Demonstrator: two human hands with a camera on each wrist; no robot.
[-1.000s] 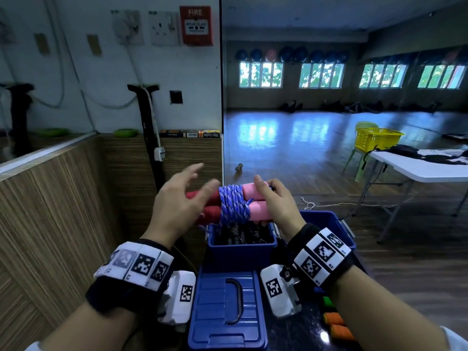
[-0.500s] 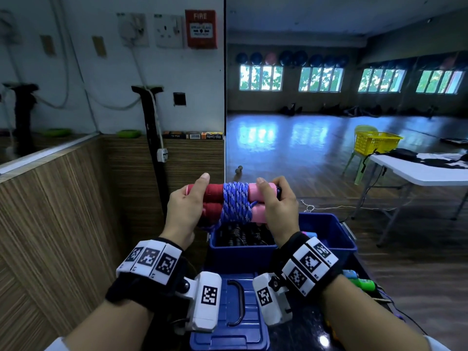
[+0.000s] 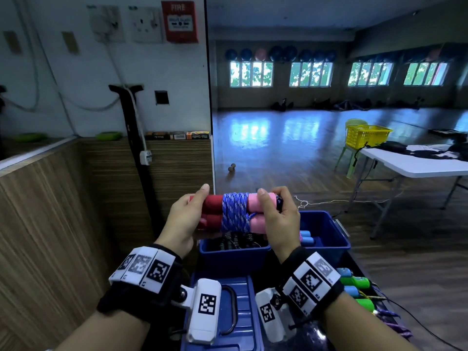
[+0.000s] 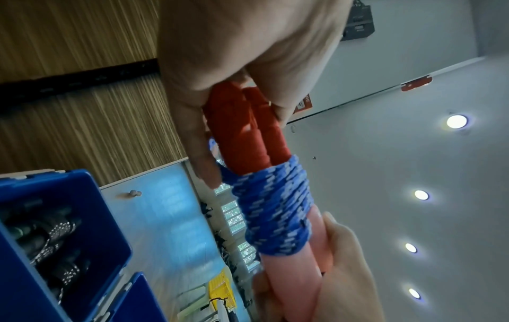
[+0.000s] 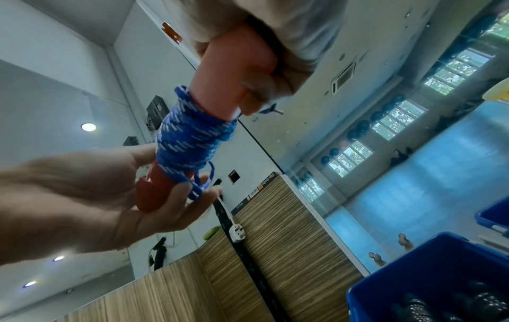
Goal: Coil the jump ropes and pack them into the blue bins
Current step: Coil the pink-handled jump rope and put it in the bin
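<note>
I hold a bundled jump rope (image 3: 234,211) level above the blue bins: two handles side by side, red at the left, pink at the right, with blue-and-white cord (image 4: 275,209) wound round their middle. My left hand (image 3: 186,216) grips the red ends (image 4: 242,122). My right hand (image 3: 276,214) grips the pink ends (image 5: 234,72). A short loop of cord (image 5: 202,185) hangs loose by the left fingers. Below sits a blue bin (image 3: 234,257) holding dark coiled ropes, with a second blue bin (image 3: 326,234) to its right holding light-blue handles.
A blue lid (image 3: 238,317) with a black handle lies in front of the bins. Loose ropes with green and blue handles (image 3: 357,287) lie at the right. A wood-panelled wall (image 3: 50,224) stands close on the left. A white folding table (image 3: 415,165) and yellow basket (image 3: 367,135) stand farther right.
The left hand's spread fingers have closed onto the red ends of the handles. Both hands still hold the wrapped bundle above the bins, which sits about level as before.
</note>
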